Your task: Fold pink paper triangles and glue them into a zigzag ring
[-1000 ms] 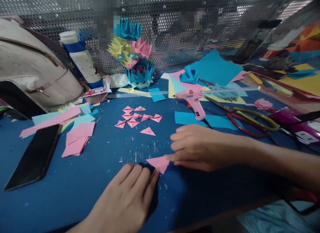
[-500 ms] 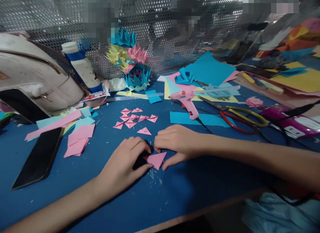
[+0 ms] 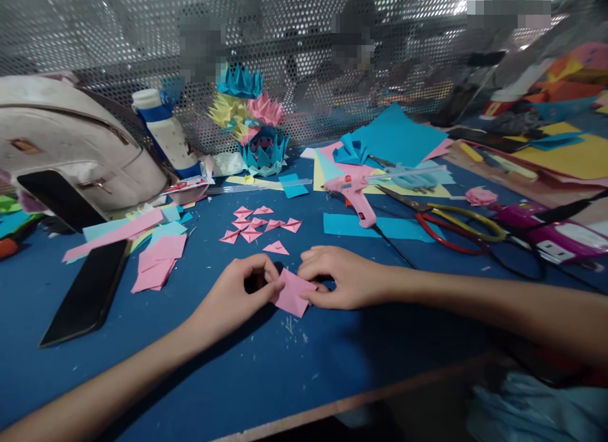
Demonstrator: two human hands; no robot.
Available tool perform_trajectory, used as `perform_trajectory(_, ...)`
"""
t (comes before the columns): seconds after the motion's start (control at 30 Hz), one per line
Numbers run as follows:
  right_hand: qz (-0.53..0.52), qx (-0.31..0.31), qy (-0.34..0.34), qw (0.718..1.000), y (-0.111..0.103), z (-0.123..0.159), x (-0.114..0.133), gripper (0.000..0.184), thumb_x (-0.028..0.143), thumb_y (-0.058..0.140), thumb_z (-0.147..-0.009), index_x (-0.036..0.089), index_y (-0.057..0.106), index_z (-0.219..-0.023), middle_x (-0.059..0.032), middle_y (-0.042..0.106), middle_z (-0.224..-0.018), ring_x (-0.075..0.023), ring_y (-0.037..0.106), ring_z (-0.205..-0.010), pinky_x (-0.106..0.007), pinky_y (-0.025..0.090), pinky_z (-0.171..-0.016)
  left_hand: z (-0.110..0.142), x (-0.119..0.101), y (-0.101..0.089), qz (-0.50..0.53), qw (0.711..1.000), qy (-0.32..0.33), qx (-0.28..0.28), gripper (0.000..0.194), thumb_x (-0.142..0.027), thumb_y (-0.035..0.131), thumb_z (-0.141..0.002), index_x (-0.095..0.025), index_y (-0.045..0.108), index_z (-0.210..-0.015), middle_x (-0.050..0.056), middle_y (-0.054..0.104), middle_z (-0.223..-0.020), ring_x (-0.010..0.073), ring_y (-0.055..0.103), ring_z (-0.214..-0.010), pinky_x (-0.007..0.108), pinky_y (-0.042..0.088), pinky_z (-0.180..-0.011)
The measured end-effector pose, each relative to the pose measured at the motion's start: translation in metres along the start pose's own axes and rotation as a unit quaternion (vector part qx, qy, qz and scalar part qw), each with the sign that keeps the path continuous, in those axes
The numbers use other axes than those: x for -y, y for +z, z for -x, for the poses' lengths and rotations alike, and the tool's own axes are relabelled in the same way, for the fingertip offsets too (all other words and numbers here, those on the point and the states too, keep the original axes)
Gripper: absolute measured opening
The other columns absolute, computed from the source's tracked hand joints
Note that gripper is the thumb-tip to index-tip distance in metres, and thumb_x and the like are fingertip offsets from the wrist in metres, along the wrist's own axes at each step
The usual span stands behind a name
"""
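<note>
A small pink paper square (image 3: 293,295) is held between my two hands, low over the blue table (image 3: 228,378). My left hand (image 3: 249,284) pinches its left edge between thumb and index finger. On the opposite side, my right hand (image 3: 335,278) grips the right edge, its thumb on top and its other fingers curled, partly hidden. Just beyond the hands lie several folded pink paper triangles (image 3: 251,234), one of them closer to my fingers. To the left rests a pile of uncut-looking pink paper pieces (image 3: 156,265).
A pink glue gun (image 3: 356,198) with its cord lies beyond my right hand, near open scissors (image 3: 456,223) and a blue paper strip (image 3: 389,227). Left are a phone (image 3: 88,290), bottle (image 3: 166,132) and backpack (image 3: 71,138). Folded paper flowers (image 3: 263,151) stand at the back.
The pink paper was a folded triangle and is now opened out into a square. Both hands have closed onto its edges. The view has shifted slightly.
</note>
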State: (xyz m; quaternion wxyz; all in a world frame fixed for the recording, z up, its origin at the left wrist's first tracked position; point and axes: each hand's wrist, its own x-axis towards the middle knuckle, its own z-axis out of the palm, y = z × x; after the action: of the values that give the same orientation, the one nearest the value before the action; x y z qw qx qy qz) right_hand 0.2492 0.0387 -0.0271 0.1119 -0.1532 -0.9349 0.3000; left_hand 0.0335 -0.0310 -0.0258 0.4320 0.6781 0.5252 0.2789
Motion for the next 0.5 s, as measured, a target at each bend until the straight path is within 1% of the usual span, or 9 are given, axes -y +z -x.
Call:
perform_trajectory(0.03,0.014,-0.002,0.008,1.000,0.001,0.000,0.000,0.033,0.023,0.055,-0.089,0.017,0.041,-0.060,0.0041,0.043,-0.056,-0.0112,0.041,-0.063,-0.026,0.029,-0.064,0.000,0.001,0.001,-0.021,1.000,0.005,-0.006,0.018,-0.028,0.058,-0.090,-0.019,0.057,-0.074,-0.003,0.060,-0.068,0.0129,0.054,-0.064,0.027,0.038,-0.065)
perform_trajectory(0.1,0.038,-0.015,0.026,0.999,0.002,0.000,0.000,0.031,0.024,0.053,-0.092,0.017,0.047,-0.063,0.0025,0.047,-0.059,-0.0126,0.043,-0.065,-0.027,0.029,-0.064,0.001,0.003,0.002,-0.086,0.996,0.031,-0.022,0.018,-0.028,0.058,-0.092,-0.019,0.059,-0.077,-0.003,0.063,-0.071,0.0132,0.054,-0.068,0.030,0.038,-0.073)
perform_trajectory(0.2,0.051,-0.028,0.022,0.998,0.001,0.000,-0.002,0.020,0.026,0.056,-0.094,0.016,0.059,-0.077,-0.0005,0.058,-0.071,-0.0143,0.049,-0.073,-0.026,0.033,-0.064,0.003,0.005,0.003,-0.157,0.984,0.080,-0.026,0.013,-0.028,0.061,-0.094,-0.020,0.064,-0.083,-0.003,0.068,-0.078,0.0148,0.056,-0.074,0.034,0.035,-0.082)
perform_trajectory(0.27,0.046,-0.022,-0.013,0.999,-0.001,0.002,-0.005,0.014,0.026,0.058,-0.095,0.016,0.063,-0.086,-0.0024,0.063,-0.080,-0.0152,0.052,-0.079,-0.026,0.038,-0.068,0.006,0.006,0.002,-0.182,0.976,0.115,-0.026,0.007,-0.026,0.065,-0.092,-0.021,0.065,-0.087,-0.003,0.069,-0.082,0.0156,0.058,-0.078,0.034,0.034,-0.081)
perform_trajectory(0.33,0.036,-0.012,-0.066,0.997,-0.003,0.003,-0.009,0.012,0.025,0.058,-0.096,0.016,0.065,-0.095,-0.0046,0.067,-0.088,-0.0159,0.056,-0.086,-0.027,0.042,-0.074,0.011,0.007,0.000,-0.206,0.966,0.153,-0.027,0.004,-0.025,0.067,-0.093,-0.022,0.067,-0.090,-0.003,0.070,-0.086,0.0161,0.060,-0.083,0.033,0.034,-0.080)
perform_trajectory(0.43,0.022,-0.009,-0.154,0.988,-0.006,0.005,-0.014,0.015,0.022,0.054,-0.099,0.017,0.067,-0.104,-0.0070,0.072,-0.103,-0.0158,0.060,-0.097,-0.029,0.046,-0.085,0.017,0.011,-0.001,-0.238,0.946,0.220,-0.022,0.010,-0.023,0.059,-0.099,-0.024,0.069,-0.099,0.000,0.073,-0.096,0.0161,0.063,-0.091,0.034,0.035,-0.086)
perform_trajectory(0.5,0.023,-0.007,-0.192,0.981,-0.007,0.005,-0.018,0.021,0.021,0.048,-0.102,0.017,0.068,-0.106,-0.0072,0.073,-0.107,-0.0153,0.062,-0.101,-0.029,0.046,-0.090,0.021,0.014,-0.001,-0.258,0.928,0.268,-0.023,0.018,-0.020,0.051,-0.103,-0.024,0.068,-0.108,0.001,0.074,-0.104,0.0160,0.063,-0.096,0.036,0.035,-0.091)
